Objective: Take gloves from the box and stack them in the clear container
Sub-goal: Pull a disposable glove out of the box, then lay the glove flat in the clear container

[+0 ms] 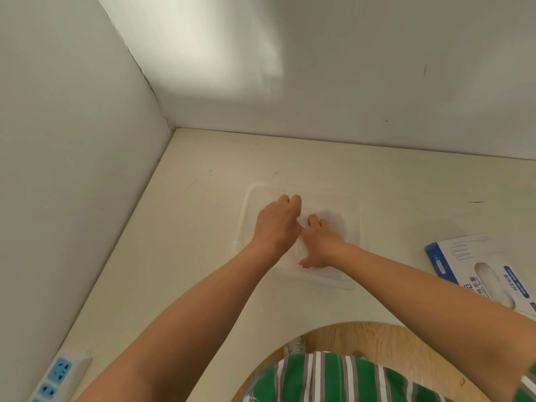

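Both hands are down in the clear container (pixel 356 227), which sits flat on the cream table (pixel 203 256), roughly centre, well clear of both walls. Left hand (pixel 277 224) is palm down over the container's left half, fingers reaching toward the far rim and curled slightly at the tips; can't tell if it's gripping anything or just pressing flat. Right hand (pixel 319 245) is palm down just beside it, the two touching or nearly so around the thumb side, fingers spread narrow and flat on the thin translucent gloves (pixel 333 221) lying in the container; looks like pressing rather than pinching, but whether it's actually closed on material I can't tell. Gloves are a pale, crumpled film layer, visible past the right fingertips and under the right wrist near the container's near edge; count isn't readable. Box (pixel 475 274) is at the right on the table, well apart from the container, lying flat, blue and white with a glove outline printed on top, and something white shows at its oval opening; the right forearm covers its near corner. A white power strip (pixel 58 375) with blue sockets lies at the lower left against the left wall (pixel 72 169). Back wall (pixel 377 82) runs behind the table. Bottom centre: green striped clothing (pixel 333 378) and wood floor (pixel 377 340) in the table's curved cutout.
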`<state>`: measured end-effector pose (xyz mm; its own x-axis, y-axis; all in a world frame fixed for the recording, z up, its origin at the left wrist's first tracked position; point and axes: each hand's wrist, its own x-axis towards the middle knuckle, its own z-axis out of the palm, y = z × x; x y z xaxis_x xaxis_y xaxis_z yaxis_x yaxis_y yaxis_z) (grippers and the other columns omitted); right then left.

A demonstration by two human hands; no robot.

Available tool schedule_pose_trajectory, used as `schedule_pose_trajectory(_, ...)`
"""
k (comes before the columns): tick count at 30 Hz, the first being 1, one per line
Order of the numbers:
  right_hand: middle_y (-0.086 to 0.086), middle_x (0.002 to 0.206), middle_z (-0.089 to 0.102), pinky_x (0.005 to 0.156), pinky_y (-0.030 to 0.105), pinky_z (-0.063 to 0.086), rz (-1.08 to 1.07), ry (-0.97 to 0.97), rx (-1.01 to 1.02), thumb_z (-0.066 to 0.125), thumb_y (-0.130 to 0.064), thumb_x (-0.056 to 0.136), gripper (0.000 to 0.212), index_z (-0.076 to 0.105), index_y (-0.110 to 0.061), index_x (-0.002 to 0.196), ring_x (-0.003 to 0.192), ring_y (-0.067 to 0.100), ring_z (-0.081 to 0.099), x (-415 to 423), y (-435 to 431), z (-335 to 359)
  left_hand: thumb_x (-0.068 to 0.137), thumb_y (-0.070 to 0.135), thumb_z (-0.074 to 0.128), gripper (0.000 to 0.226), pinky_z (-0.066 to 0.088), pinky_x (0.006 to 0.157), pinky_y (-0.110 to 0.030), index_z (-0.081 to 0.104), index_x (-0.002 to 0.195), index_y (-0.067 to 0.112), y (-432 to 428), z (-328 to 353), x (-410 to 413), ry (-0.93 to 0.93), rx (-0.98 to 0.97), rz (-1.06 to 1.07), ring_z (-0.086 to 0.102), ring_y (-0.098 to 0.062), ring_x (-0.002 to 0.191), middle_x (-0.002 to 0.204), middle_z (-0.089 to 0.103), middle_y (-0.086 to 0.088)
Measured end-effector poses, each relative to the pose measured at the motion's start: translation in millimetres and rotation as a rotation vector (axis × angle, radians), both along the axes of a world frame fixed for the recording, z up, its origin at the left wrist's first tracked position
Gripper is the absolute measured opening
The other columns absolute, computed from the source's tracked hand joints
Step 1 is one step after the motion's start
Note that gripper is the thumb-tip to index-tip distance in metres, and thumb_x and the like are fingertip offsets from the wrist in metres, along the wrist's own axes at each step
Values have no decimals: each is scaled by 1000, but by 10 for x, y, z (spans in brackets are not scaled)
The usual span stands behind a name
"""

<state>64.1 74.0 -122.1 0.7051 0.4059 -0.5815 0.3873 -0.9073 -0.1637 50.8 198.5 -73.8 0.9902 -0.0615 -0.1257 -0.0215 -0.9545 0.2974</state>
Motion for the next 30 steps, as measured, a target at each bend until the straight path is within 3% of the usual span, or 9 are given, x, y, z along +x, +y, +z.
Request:
schedule_pose_trajectory(2,11,154,2,97,38,45,-6,1,14,73,-45,80,105,-2,-32,154,139,31,15,8,5,5,86,12,60,32,51,76,-36,49,116,9,-37,-61,31,297,-10,2,60,-29,96,109,59,-11)
schedule_pose_trajectory(4,11,153,8,98,38,42,-22,8,27,74,-50,77,107,1,-31,154,136,31,21,10,22,44,84,21,70,69,49,89,-36,31,139,8,-34,-196,28,572,1,12,53,-32,115,132,45,-15)
schedule_pose_trajectory(7,12,149,18,107,37,33,-23,20,23,72,-50,78,105,4,-21,153,132,31,26,-3,4,159,88,47,62,97,33,110,-41,-2,153,12,14,-372,36,648,212,-142,24,-35,139,155,14,-11)
schedule_pose_trajectory(11,9,149,29,108,35,29,-4,-51,27,62,-37,87,79,21,-12,149,136,27,27,-24,-11,205,94,46,55,91,37,110,-42,-8,153,19,29,-306,38,720,208,-92,21,-34,139,152,7,-10)
schedule_pose_trajectory(19,9,150,29,110,41,31,-6,29,17,62,-44,84,82,22,-14,149,137,31,25,-33,6,165,90,49,58,89,35,109,-40,3,154,22,10,-291,47,773,114,65,28,-32,139,151,17,-16)
schedule_pose_trajectory(21,10,148,31,106,40,39,-47,77,44,65,-42,85,80,25,-14,149,133,31,34,-24,-61,267,92,41,57,67,39,102,-36,29,148,19,8,-205,32,708,83,64,42,-28,132,145,38,-9)
schedule_pose_trajectory(24,8,138,45,98,39,45,-137,-50,246,62,-31,90,57,44,-16,141,123,27,48,3,-209,447,91,22,54,30,46,78,-31,57,120,17,21,-94,1,311,104,176,61,-24,104,117,64,-3)
schedule_pose_trajectory(27,1,119,57,84,32,48,-191,-285,520,56,-22,93,28,63,-18,120,97,16,58,27,-425,680,91,20,49,20,41,66,-29,63,105,18,-107,91,5,8,-12,284,61,-23,84,94,69,0)
schedule_pose_trajectory(30,-5,100,61,73,26,44,-310,-430,678,55,-17,91,18,68,-19,104,69,2,47,-2,-842,863,93,24,48,15,42,63,-31,59,100,19,-505,326,23,-165,-153,262,59,-22,73,77,65,1)
